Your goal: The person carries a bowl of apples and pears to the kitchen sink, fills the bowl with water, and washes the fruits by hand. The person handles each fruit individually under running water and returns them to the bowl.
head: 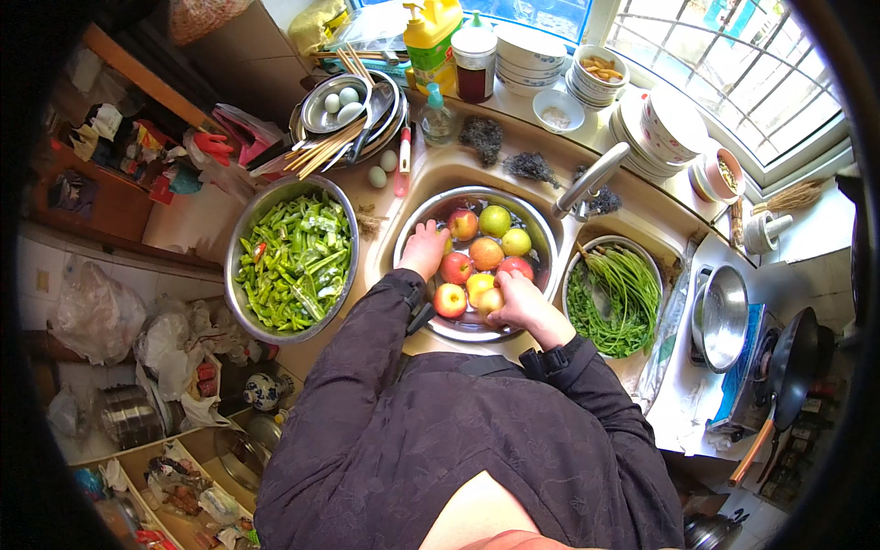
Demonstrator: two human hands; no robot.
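A metal basin (547,237) sits in the sink with several apples and pears in it, and water glints between them. My left hand (425,249) reaches over the basin's left side, its fingers against a yellowish fruit (447,242) that they mostly hide. At the lower right of the basin, my right hand (524,304) has its fingers around a pale yellow-pink fruit (489,300). A red apple (517,267) lies just beyond those fingers. Near the middle are an orange-red apple (486,254) and a red apple (456,267); a green pear (494,221) is at the back.
A steel bowl of cut green peppers (295,261) stands left of the sink. Leafy greens (612,302) fill a bowl in the right-hand basin. The faucet (592,180) reaches over the sink's back. Stacked bowls (529,58) line the sill; a wok (790,364) is far right.
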